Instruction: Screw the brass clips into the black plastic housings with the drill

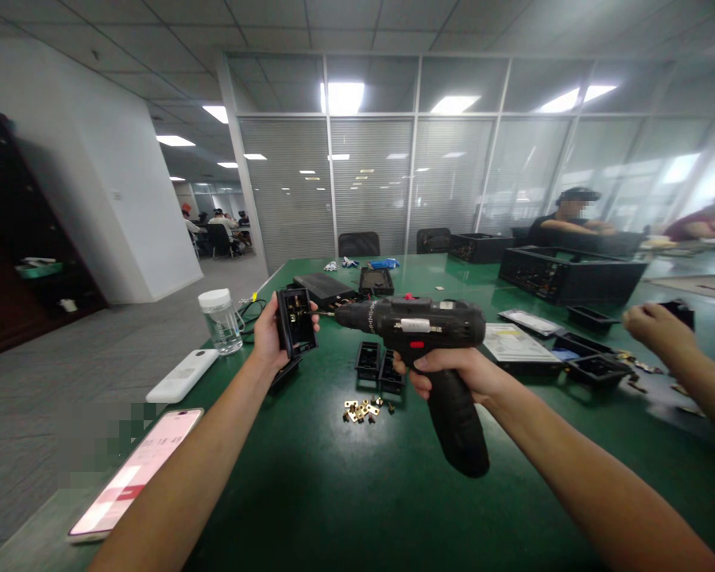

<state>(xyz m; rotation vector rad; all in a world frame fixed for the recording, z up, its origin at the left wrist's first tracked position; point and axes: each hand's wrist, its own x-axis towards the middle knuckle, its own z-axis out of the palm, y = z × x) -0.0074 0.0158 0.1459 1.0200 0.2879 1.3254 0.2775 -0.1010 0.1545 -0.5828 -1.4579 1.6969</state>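
Note:
My left hand (268, 338) holds a small black plastic box (286, 338) up on its side, its open face turned right; brass-coloured pieces show inside. My right hand (453, 369) is wrapped round the grip of a black cordless drill (417, 324). The drill points left, and its thin bit reaches the box's open face; whether the tip touches a screw is too small to tell. Below lies a small pile of brass plates and screws (362, 411). Two similar black boxes (368, 360) stand just behind the pile. Another dark box (286, 373) sits partly hidden under my left hand.
A lidded clear jar (219, 322), a white power bank (182, 376) and a lit phone (137, 477) line the left edge. At right, a co-worker's hand (661, 330) holds a dark part over more black boxes (599, 369). Large black cases (572, 274) stand farther back.

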